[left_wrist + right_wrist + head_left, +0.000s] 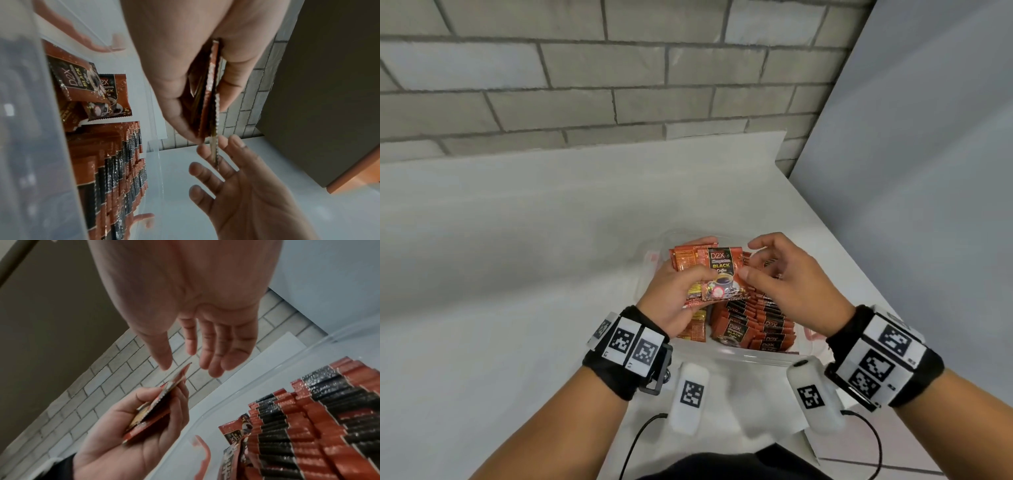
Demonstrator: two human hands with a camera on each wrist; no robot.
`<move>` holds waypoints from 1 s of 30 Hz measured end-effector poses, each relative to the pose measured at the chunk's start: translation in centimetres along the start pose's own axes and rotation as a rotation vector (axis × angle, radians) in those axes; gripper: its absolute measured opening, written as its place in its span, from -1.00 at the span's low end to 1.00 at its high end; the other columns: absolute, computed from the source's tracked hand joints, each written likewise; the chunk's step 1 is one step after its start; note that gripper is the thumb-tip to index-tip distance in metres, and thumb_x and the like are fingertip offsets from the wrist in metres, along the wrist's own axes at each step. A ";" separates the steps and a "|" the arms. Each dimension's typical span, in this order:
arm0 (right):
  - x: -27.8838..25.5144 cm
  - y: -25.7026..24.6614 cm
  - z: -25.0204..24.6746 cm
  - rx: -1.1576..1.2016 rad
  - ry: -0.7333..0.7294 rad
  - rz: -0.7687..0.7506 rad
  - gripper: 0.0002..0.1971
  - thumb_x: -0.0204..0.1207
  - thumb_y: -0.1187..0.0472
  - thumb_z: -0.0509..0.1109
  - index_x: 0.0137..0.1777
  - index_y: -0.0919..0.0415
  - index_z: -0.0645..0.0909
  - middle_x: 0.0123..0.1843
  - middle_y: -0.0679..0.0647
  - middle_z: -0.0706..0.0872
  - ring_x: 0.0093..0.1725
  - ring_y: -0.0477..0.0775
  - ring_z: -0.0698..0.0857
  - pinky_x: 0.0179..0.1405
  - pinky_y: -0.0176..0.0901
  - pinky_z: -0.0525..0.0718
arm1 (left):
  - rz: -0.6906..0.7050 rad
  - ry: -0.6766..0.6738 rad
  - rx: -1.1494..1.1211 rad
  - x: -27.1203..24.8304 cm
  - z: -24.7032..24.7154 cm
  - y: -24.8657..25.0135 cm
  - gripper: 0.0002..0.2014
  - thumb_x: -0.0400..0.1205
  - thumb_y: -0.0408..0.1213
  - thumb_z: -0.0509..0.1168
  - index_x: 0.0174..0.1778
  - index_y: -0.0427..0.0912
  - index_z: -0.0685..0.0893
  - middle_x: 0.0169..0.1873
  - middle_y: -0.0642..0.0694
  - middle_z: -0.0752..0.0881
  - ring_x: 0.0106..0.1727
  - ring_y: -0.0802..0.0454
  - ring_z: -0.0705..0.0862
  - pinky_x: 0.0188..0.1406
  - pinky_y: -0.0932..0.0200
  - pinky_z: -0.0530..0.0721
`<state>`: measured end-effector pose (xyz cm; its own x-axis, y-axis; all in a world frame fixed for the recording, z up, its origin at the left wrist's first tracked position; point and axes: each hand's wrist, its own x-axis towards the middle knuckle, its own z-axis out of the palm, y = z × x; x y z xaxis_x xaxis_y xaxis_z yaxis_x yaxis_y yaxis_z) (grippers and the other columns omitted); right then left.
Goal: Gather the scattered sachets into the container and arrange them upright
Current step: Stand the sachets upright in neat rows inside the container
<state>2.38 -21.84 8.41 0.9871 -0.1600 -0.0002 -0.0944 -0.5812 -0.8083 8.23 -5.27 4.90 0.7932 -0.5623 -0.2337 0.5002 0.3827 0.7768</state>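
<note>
I see a small stack of orange-and-black coffee sachets held above a clear plastic container, with "Black Coffee" printed on the front one. My left hand clamps the stack between thumb and curled fingers. My right hand hovers just beside it, fingers spread and relaxed, gripping nothing; its thumb tip is near the front sachet's edge. Inside the container, rows of sachets stand upright and tightly packed, with a few lying loose at one end. The container sits on a white table against a grey brick wall.
</note>
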 end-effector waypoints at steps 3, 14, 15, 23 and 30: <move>0.0 0.0 -0.1 0.021 -0.030 0.018 -0.58 0.49 0.08 0.47 0.31 -0.04 0.44 -0.09 -0.07 0.75 -0.17 0.02 0.72 -0.06 -0.14 0.65 | 0.010 -0.022 0.034 0.0 0.4 -0.2 -0.55 0.53 -0.67 0.21 0.23 -0.13 0.64 0.03 -0.24 0.77 -0.01 -0.14 0.77 -0.10 0.01 0.75; 1.3 0.1 -1.6 -0.195 -0.271 0.007 -0.89 0.45 0.22 0.52 -0.11 0.07 0.64 -0.24 -0.03 0.67 -0.30 -0.18 0.57 -0.24 -0.39 0.54 | 0.051 0.092 0.176 0.1 -0.7 0.2 -0.67 0.55 -0.43 0.35 0.24 -0.13 0.61 -0.15 -0.15 0.75 -0.17 -0.03 0.76 -0.20 0.07 0.70; 1.3 0.3 -1.4 -0.262 -0.312 0.018 -0.87 0.44 0.21 0.53 -0.15 0.07 0.61 -0.25 -0.05 0.65 -0.30 -0.18 0.55 -0.23 -0.35 0.52 | 0.058 0.118 0.172 0.2 -1.0 0.4 -0.72 0.57 -0.41 0.34 0.19 -0.11 0.63 -0.21 -0.12 0.74 -0.23 -0.01 0.75 -0.25 0.10 0.71; 1.7 0.8 1.8 -0.717 -0.590 0.045 -0.95 0.45 0.21 0.47 -0.17 0.08 0.64 -0.25 -0.12 0.66 -0.17 -0.02 0.66 -0.20 -0.21 0.59 | 0.017 0.158 0.170 1.2 -1.8 0.7 -0.85 0.60 -0.35 0.35 0.06 -0.09 0.66 -0.23 -0.15 0.72 -0.16 -0.13 0.72 -0.12 0.01 0.74; 1.7 0.3 3.3 -0.981 -0.667 -0.008 -0.88 0.47 0.21 0.36 -0.19 0.27 0.65 -0.22 0.13 0.74 -0.21 0.14 0.73 -0.32 -0.09 0.67 | -0.017 0.124 0.125 1.5 -2.2 0.8 -0.87 0.62 -0.36 0.32 0.01 -0.07 0.68 -0.26 -0.14 0.72 -0.18 -0.14 0.71 -0.12 -0.05 0.69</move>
<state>4.42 -19.66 6.22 0.8331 0.1255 -0.5388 0.1404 -0.9900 -0.0135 10.58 -4.19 3.88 0.8255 -0.4704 -0.3119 0.4730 0.2752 0.8370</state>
